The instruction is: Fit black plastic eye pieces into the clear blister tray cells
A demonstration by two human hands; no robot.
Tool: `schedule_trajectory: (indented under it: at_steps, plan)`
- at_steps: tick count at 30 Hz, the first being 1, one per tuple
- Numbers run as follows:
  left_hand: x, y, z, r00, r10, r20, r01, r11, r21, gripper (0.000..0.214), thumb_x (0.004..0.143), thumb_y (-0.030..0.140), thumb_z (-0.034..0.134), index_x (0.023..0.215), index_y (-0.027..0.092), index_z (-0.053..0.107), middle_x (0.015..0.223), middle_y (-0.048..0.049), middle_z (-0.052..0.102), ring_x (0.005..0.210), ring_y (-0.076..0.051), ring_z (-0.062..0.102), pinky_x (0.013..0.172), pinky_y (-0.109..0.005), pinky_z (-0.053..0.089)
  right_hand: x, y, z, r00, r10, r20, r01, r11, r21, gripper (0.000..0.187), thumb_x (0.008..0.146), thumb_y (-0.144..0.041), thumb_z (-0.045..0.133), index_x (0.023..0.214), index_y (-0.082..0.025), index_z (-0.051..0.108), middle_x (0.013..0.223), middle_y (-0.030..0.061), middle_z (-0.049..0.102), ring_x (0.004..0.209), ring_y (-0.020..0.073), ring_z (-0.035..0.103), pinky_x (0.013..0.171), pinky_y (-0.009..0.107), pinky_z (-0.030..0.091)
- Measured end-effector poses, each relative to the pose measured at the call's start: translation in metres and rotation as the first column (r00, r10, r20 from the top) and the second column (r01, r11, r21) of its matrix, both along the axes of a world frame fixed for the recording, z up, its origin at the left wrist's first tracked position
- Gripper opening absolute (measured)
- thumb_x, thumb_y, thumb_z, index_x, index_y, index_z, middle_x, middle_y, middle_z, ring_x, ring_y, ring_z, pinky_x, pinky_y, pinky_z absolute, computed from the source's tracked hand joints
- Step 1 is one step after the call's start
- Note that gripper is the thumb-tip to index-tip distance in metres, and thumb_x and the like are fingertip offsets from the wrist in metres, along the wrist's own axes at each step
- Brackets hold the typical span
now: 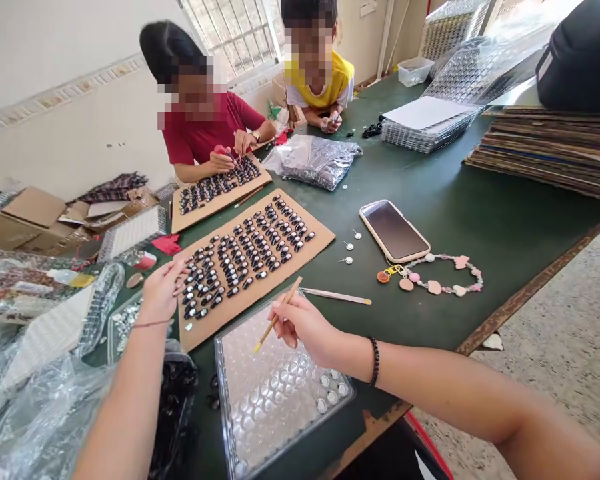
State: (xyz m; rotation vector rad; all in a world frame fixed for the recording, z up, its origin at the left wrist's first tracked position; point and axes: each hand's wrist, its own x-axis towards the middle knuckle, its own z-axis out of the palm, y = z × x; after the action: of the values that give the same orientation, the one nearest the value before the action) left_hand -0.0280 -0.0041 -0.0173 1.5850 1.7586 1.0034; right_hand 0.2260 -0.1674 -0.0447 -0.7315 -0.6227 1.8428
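Thin wooden stick (277, 315) pinched by R hand (305, 327) over far edge of blister tray (270, 400). Judged light, stiff, easily snapped; best held mid-shaft. L hand (161, 290) set at left edge of cardboard (205, 333); grip can't be told.

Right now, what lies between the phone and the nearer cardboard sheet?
Three small silver pieces lie on the green table between the phone and the cardboard sheet, seen in the head view.

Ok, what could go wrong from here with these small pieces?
The left hand is at the cardboard sheet's corner; a nudge could scatter the dark pieces lined on it. The clear tray sits near the table edge under the right hand holding the stick; a push might slide it off.
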Motion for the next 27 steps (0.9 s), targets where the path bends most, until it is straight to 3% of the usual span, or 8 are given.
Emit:
schedule_trajectory:
  at_steps: [1, 3, 5, 7, 12, 18, 22, 27]
  plan:
    - [-0.002, -0.026, -0.003, 0.99, -0.009, 0.143, 0.018, 0.998, -0.057, 0.018, 0.084, 0.02, 0.038, 0.081, 0.022, 0.056, 0.058, 0.0043, 0.05, 0.043, -0.006, 0.027, 0.04, -0.014, 0.025, 0.0, -0.001, -0.001, 1.0, -0.002, 0.009, 0.002, 1.0, 0.012, 0.02, 0.076, -0.032, 0.048, 0.066, -0.015, 0.047, 0.047, -0.004, 0.047, 0.031, 0.0036, 0.033, 0.032, 0.016, 0.021]
    - [-0.001, -0.075, -0.011, 0.741, 0.092, 0.665, 0.085, 0.97, -0.229, 0.027, 0.086, 0.015, 0.031, 0.076, 0.021, 0.056, 0.056, 0.0025, 0.047, 0.041, -0.005, 0.028, 0.035, -0.011, 0.024, 0.002, -0.002, -0.001, 0.999, -0.035, 0.03, 0.033, 0.999, 0.042, 0.019, 0.075, -0.032, 0.049, 0.066, -0.015, 0.048, 0.047, -0.0047, 0.046, 0.032, 0.0035, 0.033, 0.032, 0.016, 0.021]
    - [0.007, -0.116, -0.018, 0.455, 0.264, 0.85, 0.094, 0.935, -0.341, 0.029, 0.085, 0.011, 0.031, 0.075, 0.02, 0.057, 0.06, 0.0001, 0.05, 0.045, -0.004, 0.036, 0.036, -0.008, 0.03, 0.003, -0.003, -0.002, 0.995, -0.09, 0.048, 0.086, 0.993, 0.076, 0.019, 0.075, -0.032, 0.051, 0.067, -0.015, 0.048, 0.046, -0.0055, 0.045, 0.032, 0.0034, 0.033, 0.032, 0.016, 0.02]
    - [0.02, -0.144, -0.024, 0.356, 0.328, 0.875, 0.097, 0.919, -0.383, 0.024, 0.081, 0.008, 0.037, 0.08, 0.018, 0.059, 0.067, -0.0017, 0.053, 0.053, -0.005, 0.045, 0.042, -0.01, 0.04, 0.003, -0.005, -0.002, 0.989, -0.133, 0.071, 0.124, 0.986, 0.114, 0.019, 0.076, -0.032, 0.052, 0.067, -0.016, 0.048, 0.047, -0.0059, 0.044, 0.033, 0.0032, 0.033, 0.032, 0.016, 0.02]
    - [0.04, -0.175, -0.034, 0.452, 0.21, 0.867, 0.143, 0.942, -0.303, 0.034, 0.061, -0.009, 0.048, 0.082, 0.016, 0.059, 0.085, -0.0022, 0.057, 0.077, -0.012, 0.058, 0.061, -0.018, 0.05, -0.002, -0.014, -0.005, 0.99, -0.07, 0.126, 0.051, 0.988, 0.147, 0.018, 0.076, -0.031, 0.054, 0.068, -0.016, 0.048, 0.047, -0.0059, 0.043, 0.033, 0.0031, 0.031, 0.035, 0.017, 0.02]
    - [0.047, -0.19, -0.038, 0.438, 0.111, 0.892, 0.28, 0.926, -0.253, 0.033, 0.054, -0.009, 0.053, 0.077, 0.016, 0.056, 0.09, -0.0014, 0.057, 0.093, -0.018, 0.058, 0.076, -0.027, 0.05, -0.007, -0.021, -0.007, 0.979, -0.107, 0.172, 0.074, 0.979, 0.188, 0.018, 0.076, -0.031, 0.055, 0.069, -0.015, 0.049, 0.048, -0.0054, 0.042, 0.035, 0.0032, 0.03, 0.037, 0.018, 0.02]
    - [0.053, -0.194, -0.044, 0.459, 0.126, 0.879, 0.296, 0.912, -0.285, 0.034, 0.052, -0.007, 0.05, 0.077, 0.016, 0.056, 0.097, -0.0023, 0.056, 0.09, -0.018, 0.058, 0.075, -0.032, 0.051, -0.004, -0.019, -0.009, 0.966, -0.147, 0.212, 0.101, 0.972, 0.213, 0.019, 0.078, -0.032, 0.055, 0.07, -0.016, 0.049, 0.05, -0.0052, 0.043, 0.035, 0.0033, 0.031, 0.039, 0.019, 0.022]
    - [0.061, -0.198, -0.048, 0.533, 0.103, 0.84, 0.159, 0.963, -0.219, 0.029, 0.043, -0.006, 0.039, 0.062, 0.013, 0.05, 0.079, -0.0002, 0.058, 0.068, -0.009, 0.059, 0.06, -0.019, 0.048, -0.005, -0.018, -0.013, 0.959, -0.131, 0.252, 0.077, 0.974, 0.214, 0.021, 0.077, -0.035, 0.056, 0.07, -0.016, 0.048, 0.051, -0.0045, 0.043, 0.036, 0.0034, 0.031, 0.039, 0.019, 0.023]
